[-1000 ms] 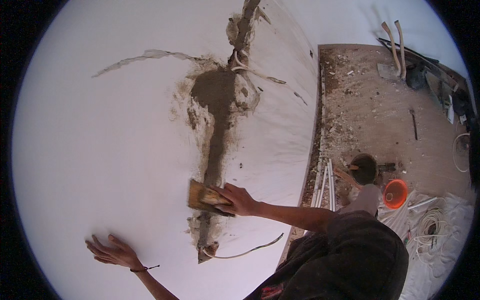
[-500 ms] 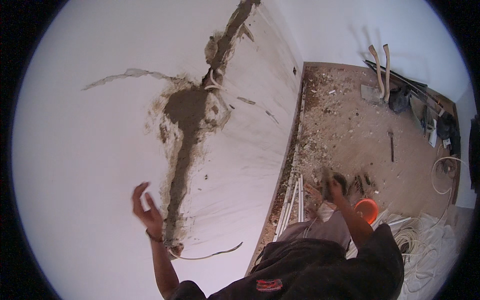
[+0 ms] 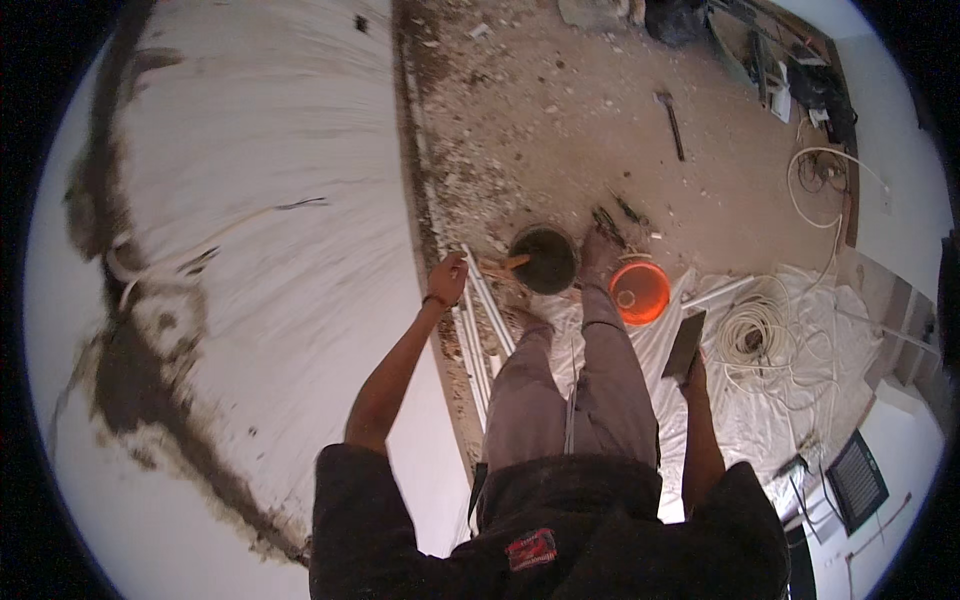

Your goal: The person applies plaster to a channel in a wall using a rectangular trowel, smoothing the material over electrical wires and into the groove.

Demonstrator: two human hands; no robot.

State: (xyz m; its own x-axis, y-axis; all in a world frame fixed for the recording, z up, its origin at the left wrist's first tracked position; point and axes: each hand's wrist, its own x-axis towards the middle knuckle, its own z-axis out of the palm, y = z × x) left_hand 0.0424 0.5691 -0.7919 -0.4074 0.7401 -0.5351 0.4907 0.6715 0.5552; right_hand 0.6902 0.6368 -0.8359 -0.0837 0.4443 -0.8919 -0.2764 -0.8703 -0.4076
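Note:
My right hand (image 3: 694,374) is closed on a plastering trowel with a flat rectangular grey plate (image 3: 685,345), held out to the right over the plastic sheet. My left hand (image 3: 447,280) is out beside the wall, above the white tubes (image 3: 484,300), with nothing visible in it and its fingers loosely bent. Between my hands, by my feet, stands a dark bucket (image 3: 548,272) with grey mortar in it. A wooden handle (image 3: 517,262) lies across its left rim. Right of it stands an orange bucket (image 3: 640,305). Grey mortar (image 3: 135,375) fills a long channel in the white wall at left.
Loose wires (image 3: 255,212) stick out of the wall. A coil of white cable (image 3: 750,330) lies on the plastic sheet (image 3: 730,425). A hammer (image 3: 674,127), small tools (image 3: 625,210) and rubble (image 3: 470,130) are on the floor. A dark-screened panel (image 3: 858,482) is at lower right.
My view has swung down and right, away from the wall. My right hand has come back from the dark bucket, with the trowel now clearly seen. My left hand is lower beside the wall.

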